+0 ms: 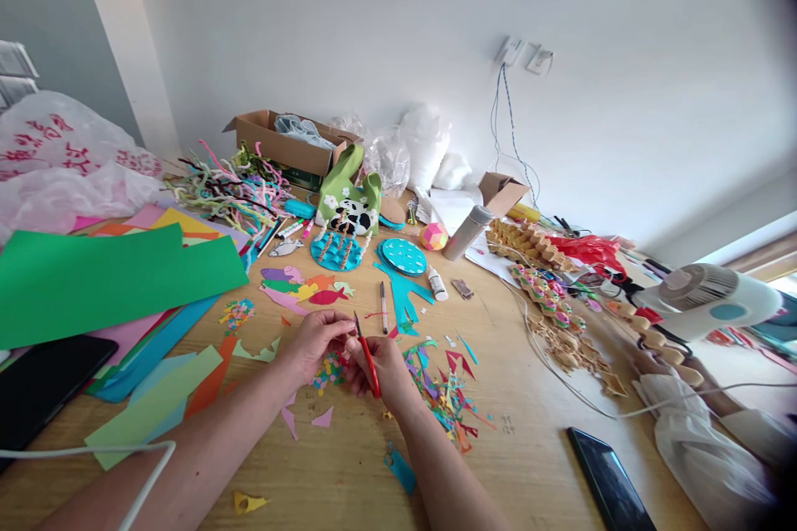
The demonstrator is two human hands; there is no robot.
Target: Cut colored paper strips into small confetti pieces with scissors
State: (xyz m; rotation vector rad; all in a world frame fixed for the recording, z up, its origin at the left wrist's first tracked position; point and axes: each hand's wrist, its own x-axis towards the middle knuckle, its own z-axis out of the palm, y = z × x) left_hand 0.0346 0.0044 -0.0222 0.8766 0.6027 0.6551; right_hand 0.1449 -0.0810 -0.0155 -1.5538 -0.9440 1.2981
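Observation:
My right hand [384,367] is closed on a pair of red-handled scissors [372,368], the dark blades pointing up and away from me. Close against it, my left hand [319,342] is closed too, thumb and fingers pinched near the blades; whatever it holds is too small or hidden to make out. Under and between the hands lies a scatter of small coloured paper dots [329,372]. To the right of my right hand spreads a heap of paper scraps [445,398]. Paper fish [328,297] in several colours lie just beyond my left hand.
Green card sheets [112,286] and a black device [53,386] lie at left. Behind stand a green panda bag [342,191], a cardboard box [280,141] and a grey flask [468,232]. A phone [610,477], a white cable [554,365] and a fan [710,299] are at right.

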